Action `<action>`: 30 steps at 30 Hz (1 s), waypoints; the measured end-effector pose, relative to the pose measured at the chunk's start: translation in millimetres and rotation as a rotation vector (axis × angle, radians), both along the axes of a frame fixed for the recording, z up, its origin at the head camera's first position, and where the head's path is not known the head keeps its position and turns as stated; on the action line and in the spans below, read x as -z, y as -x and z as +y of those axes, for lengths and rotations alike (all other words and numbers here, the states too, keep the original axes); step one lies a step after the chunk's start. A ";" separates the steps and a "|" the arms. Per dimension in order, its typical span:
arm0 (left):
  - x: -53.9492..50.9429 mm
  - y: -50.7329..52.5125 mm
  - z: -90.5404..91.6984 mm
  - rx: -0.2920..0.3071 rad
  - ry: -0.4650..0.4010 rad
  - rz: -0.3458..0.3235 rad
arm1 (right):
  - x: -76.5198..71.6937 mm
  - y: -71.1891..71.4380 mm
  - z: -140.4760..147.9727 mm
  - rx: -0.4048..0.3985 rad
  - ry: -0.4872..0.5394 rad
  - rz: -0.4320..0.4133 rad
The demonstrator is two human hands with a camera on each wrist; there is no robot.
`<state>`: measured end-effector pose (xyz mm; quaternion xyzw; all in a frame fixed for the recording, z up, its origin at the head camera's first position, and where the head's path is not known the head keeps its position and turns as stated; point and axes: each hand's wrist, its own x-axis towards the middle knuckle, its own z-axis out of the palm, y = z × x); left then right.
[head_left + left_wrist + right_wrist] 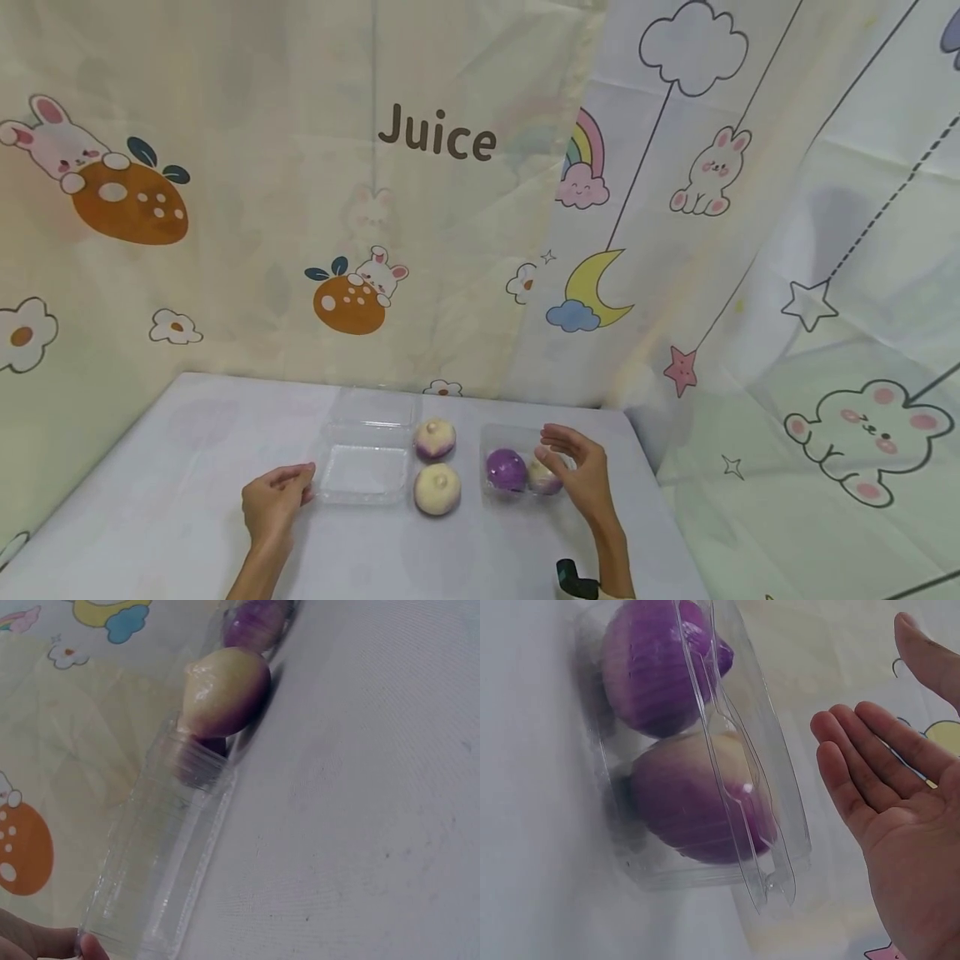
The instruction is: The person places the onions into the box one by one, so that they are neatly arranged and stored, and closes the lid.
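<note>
My left hand (272, 504) pinches the left edge of an open clear plastic box (365, 498), its lid (377, 408) folded back behind it. In the left wrist view, the thumb and fingertips (91, 948) meet at the box's rim. Two pale-and-purple onions, one behind (435, 438) and one in front (437, 490), stand on the table just right of this box. A second clear box (491, 435) contains a purple onion (506, 471) and a paler onion (542, 477). My right hand (581, 471) hovers beside that box, fingers extended, holding nothing; it partly hides the paler onion in the head view.
The boxes and onions sit on a white-covered table (180, 467). Behind it hangs a printed curtain (450, 250), with another curtain (750, 292) along the right side. A dark object (573, 579) is by my right forearm.
</note>
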<state>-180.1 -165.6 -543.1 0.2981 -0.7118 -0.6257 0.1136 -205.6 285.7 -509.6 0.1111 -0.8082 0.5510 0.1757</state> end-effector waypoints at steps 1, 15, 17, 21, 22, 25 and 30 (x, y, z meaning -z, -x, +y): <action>0.6 -0.4 0.1 -0.001 -0.002 0.004 | 0.5 -0.6 -1.1 -0.001 -0.003 -0.004; 1.5 -0.5 -0.5 0.003 -0.025 0.024 | 2.3 0.7 -13.5 -0.058 -0.009 0.001; 1.1 -1.3 -0.8 0.004 -0.027 0.027 | 3.0 1.1 -15.4 -0.068 -0.009 0.001; -0.2 -1.4 -0.8 0.008 -0.029 0.030 | 4.4 2.5 -19.0 -0.085 -0.003 0.012; -0.6 -1.2 -0.8 0.008 -0.028 0.029 | 4.8 3.0 -19.9 -0.091 0.003 0.018; -1.4 -1.3 -0.9 0.006 -0.024 0.025 | 5.2 3.2 -22.7 -0.105 0.012 0.027; -1.0 -3.3 -1.7 0.010 -0.023 0.033 | 5.9 2.4 -27.4 -0.117 0.010 0.008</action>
